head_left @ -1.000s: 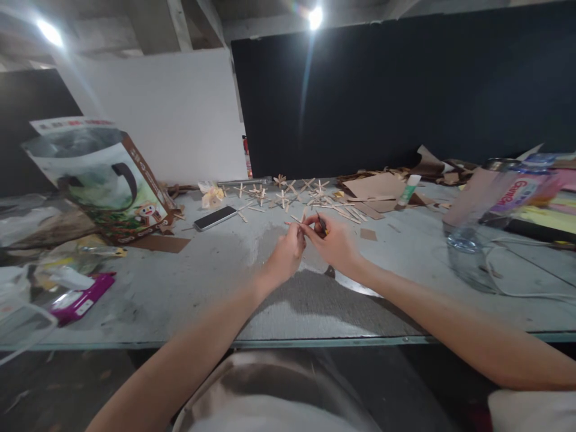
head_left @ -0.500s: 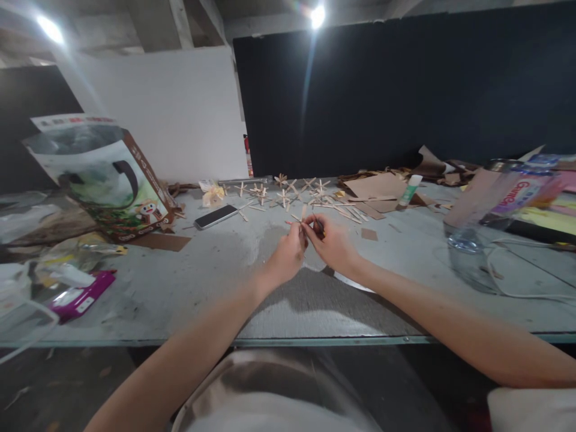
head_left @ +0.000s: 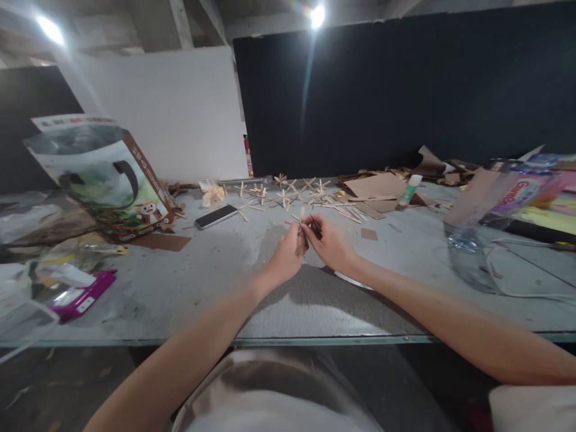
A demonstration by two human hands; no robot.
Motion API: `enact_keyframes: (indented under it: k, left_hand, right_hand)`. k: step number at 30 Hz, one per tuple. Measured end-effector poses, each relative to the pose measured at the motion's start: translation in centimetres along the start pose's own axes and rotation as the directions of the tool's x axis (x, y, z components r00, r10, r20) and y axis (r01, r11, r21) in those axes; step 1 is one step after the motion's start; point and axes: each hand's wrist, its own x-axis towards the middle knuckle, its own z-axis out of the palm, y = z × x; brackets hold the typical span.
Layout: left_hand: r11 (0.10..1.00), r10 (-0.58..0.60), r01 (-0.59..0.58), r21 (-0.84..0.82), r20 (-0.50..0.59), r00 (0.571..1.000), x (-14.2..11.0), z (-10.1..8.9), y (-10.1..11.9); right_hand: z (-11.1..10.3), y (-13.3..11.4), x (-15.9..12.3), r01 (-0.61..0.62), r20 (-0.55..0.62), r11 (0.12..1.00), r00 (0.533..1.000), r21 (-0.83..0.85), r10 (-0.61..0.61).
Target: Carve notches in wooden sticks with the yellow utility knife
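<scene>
Over the middle of the tabletop my two hands meet, fingertips almost touching. Closed in a pinch, my left hand holds a small wooden stick piece that pokes up above the fingers. My right hand is closed on a slim dark tool, its kind too small to make out, and its fingertips press close to the stick piece. Beyond my hands stand several star-like pieces of crossed wooden sticks, with loose sticks beside them.
A phone lies left of the sticks. At far left are a large printed bag and a purple pack. Cardboard, a glue stick and a clear plastic bottle are on the right. A cardboard square lies near my right hand.
Both arms stay almost in place. The dark tool in my right hand has turned slightly, and the right fingers have shifted a little around it.
</scene>
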Motion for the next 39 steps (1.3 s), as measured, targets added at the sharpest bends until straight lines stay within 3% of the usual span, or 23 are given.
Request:
enact_keyframes:
  k: [8, 14, 20, 23, 27, 31, 39]
  left_hand:
    - [0.997, -0.018, 0.017, -0.069, -0.016, 1.000, 0.0, 0.3, -0.3]
    - [0.986, -0.121, 0.118, -0.120, -0.017, 0.993, 0.2, 0.7, -0.4]
    - [0.920, -0.255, 0.214, -0.328, -0.085, 0.963, 1.1, 0.0, -1.0]
    - [0.891, -0.282, 0.227, -0.393, -0.086, 0.956, 1.4, -0.7, -1.1]
    - [0.868, -0.211, 0.129, -0.480, -0.121, 0.970, 1.4, -1.2, -0.8]
    - [0.834, -0.101, 0.028, -0.551, -0.102, 0.990, 1.3, -1.3, -0.3]
    - [0.825, -0.112, 0.055, -0.562, -0.067, 0.991, 1.1, -1.3, 0.1]
  right_hand:
    - [0.0, 0.0, 0.3, 0.002, 0.001, 0.999, 1.000, 0.045, -0.002]
    - [-0.3, -0.4, 0.4, -0.007, 0.050, 1.000, 0.999, 0.021, 0.006]
    - [-0.2, -1.4, -0.2, 0.023, 0.130, 0.999, 0.991, -0.041, -0.017]
    - [-0.4, -1.5, -0.2, 0.023, 0.097, 0.999, 0.995, -0.031, -0.020]
    - [-1.2, -0.9, 0.5, -0.040, 0.042, 0.996, 0.998, -0.083, 0.044]
    - [-1.9, -0.5, 1.2, -0.098, 0.067, 0.984, 0.992, -0.151, 0.109]
    - [-1.6, -0.9, 0.9, -0.115, 0.093, 0.983, 0.987, -0.145, 0.129]
